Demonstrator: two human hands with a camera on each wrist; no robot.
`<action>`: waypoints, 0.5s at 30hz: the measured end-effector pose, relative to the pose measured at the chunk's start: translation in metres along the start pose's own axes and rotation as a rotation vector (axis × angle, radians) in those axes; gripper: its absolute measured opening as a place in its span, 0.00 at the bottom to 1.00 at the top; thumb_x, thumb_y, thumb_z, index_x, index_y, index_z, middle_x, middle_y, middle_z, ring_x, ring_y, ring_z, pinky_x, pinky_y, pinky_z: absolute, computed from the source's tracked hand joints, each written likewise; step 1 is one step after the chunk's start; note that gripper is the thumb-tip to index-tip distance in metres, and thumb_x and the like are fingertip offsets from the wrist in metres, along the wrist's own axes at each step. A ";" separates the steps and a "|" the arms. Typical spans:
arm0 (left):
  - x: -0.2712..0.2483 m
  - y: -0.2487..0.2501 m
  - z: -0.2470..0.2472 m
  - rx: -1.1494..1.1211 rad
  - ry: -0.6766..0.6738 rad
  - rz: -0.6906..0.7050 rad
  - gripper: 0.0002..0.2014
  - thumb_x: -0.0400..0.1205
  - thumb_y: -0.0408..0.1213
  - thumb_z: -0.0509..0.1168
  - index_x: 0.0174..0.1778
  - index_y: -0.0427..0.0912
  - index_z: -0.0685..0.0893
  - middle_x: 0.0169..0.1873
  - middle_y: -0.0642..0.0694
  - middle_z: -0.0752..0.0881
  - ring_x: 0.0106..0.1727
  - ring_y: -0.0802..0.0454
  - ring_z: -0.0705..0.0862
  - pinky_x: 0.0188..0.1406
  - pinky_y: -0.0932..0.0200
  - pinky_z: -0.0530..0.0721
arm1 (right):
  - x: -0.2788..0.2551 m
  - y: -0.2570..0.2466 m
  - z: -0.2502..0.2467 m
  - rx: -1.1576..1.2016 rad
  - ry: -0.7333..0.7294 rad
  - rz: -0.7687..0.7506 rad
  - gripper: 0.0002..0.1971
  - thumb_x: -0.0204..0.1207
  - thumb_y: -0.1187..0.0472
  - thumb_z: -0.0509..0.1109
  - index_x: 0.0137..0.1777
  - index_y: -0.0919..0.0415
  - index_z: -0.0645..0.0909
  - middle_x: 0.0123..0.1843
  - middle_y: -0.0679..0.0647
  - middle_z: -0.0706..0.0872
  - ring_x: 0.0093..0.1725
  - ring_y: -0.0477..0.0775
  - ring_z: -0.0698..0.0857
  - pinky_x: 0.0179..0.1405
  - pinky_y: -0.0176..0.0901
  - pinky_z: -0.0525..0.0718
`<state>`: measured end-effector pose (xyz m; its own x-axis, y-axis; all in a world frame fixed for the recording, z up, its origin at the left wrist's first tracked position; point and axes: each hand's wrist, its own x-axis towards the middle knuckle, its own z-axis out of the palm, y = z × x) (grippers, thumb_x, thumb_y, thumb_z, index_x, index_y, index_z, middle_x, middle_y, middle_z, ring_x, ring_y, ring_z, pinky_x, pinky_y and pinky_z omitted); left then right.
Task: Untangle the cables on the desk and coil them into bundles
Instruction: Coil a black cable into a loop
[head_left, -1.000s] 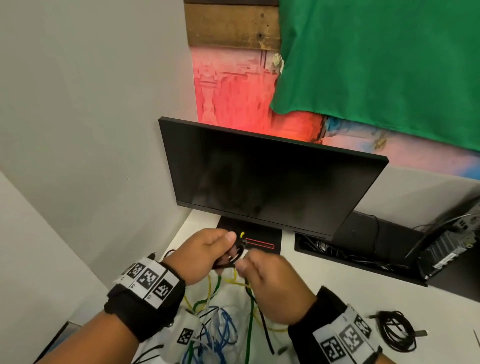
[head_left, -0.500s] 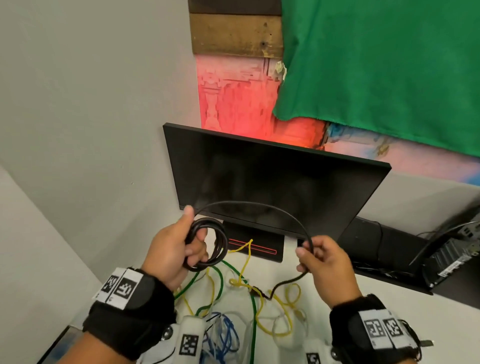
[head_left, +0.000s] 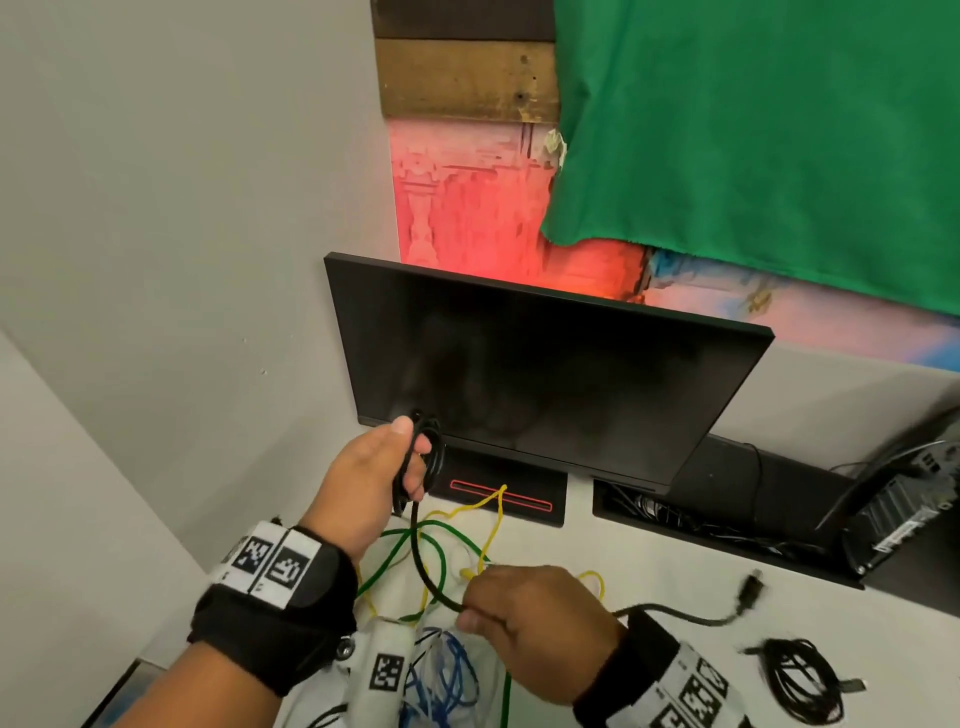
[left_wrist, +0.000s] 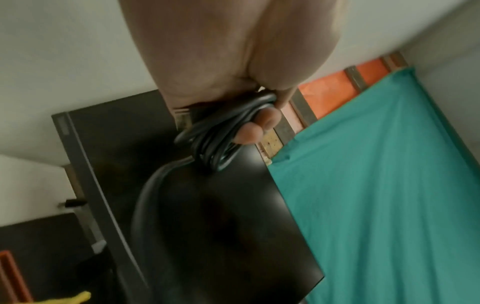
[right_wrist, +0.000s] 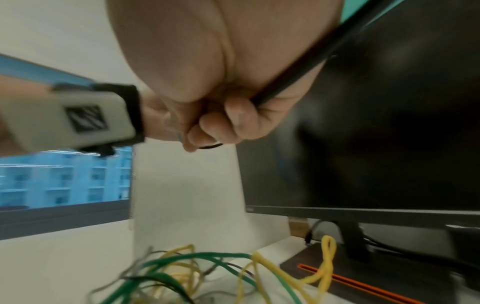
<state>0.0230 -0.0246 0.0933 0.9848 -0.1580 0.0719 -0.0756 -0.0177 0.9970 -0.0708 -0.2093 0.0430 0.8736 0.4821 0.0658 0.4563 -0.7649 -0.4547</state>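
My left hand (head_left: 384, 467) is raised in front of the monitor and grips several loops of a thick black cable (head_left: 434, 452), the coil showing close up (left_wrist: 221, 131) in the left wrist view. The cable's loose run (head_left: 423, 561) drops to my right hand (head_left: 519, 618), which holds it in a fist (right_wrist: 298, 82) low over the desk. Past that hand the cable trails right to its plug (head_left: 750, 590). Yellow (head_left: 491, 525), green (head_left: 415, 540) and blue (head_left: 447, 670) cables lie tangled on the white desk (head_left: 597, 551) beneath both hands.
A black monitor (head_left: 545, 374) stands just behind my hands, its base (head_left: 509, 499) on the desk. A coiled thin black cable (head_left: 795, 680) lies at the right front. A cable tray (head_left: 727, 540) and black device (head_left: 909, 514) sit at the right.
My right hand has dropped from beside the monitor to low over the tangle, sliding along the black cable. The left hand has risen slightly, still holding the coil.
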 end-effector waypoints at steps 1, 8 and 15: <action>0.000 -0.005 0.000 0.038 -0.020 0.003 0.20 0.90 0.45 0.52 0.41 0.39 0.82 0.23 0.48 0.76 0.26 0.53 0.76 0.31 0.61 0.79 | 0.000 -0.006 -0.002 0.054 0.028 -0.042 0.18 0.84 0.39 0.53 0.48 0.50 0.78 0.45 0.47 0.82 0.46 0.50 0.80 0.47 0.45 0.78; -0.021 -0.032 0.011 0.241 -0.301 0.065 0.24 0.79 0.66 0.53 0.39 0.50 0.83 0.23 0.50 0.78 0.27 0.54 0.75 0.32 0.58 0.76 | 0.004 -0.021 -0.009 0.420 0.367 -0.059 0.11 0.86 0.49 0.60 0.43 0.48 0.76 0.36 0.34 0.78 0.37 0.38 0.77 0.37 0.36 0.75; -0.037 -0.023 0.025 0.125 -0.377 0.044 0.25 0.78 0.65 0.54 0.33 0.48 0.82 0.20 0.48 0.73 0.23 0.52 0.70 0.26 0.59 0.72 | 0.015 -0.001 -0.015 0.468 0.617 0.136 0.12 0.82 0.44 0.63 0.35 0.39 0.76 0.34 0.35 0.84 0.34 0.40 0.82 0.32 0.31 0.76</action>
<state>-0.0153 -0.0430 0.0666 0.8554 -0.5125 0.0751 -0.1575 -0.1191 0.9803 -0.0556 -0.2071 0.0578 0.9151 -0.0320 0.4020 0.3400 -0.4748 -0.8118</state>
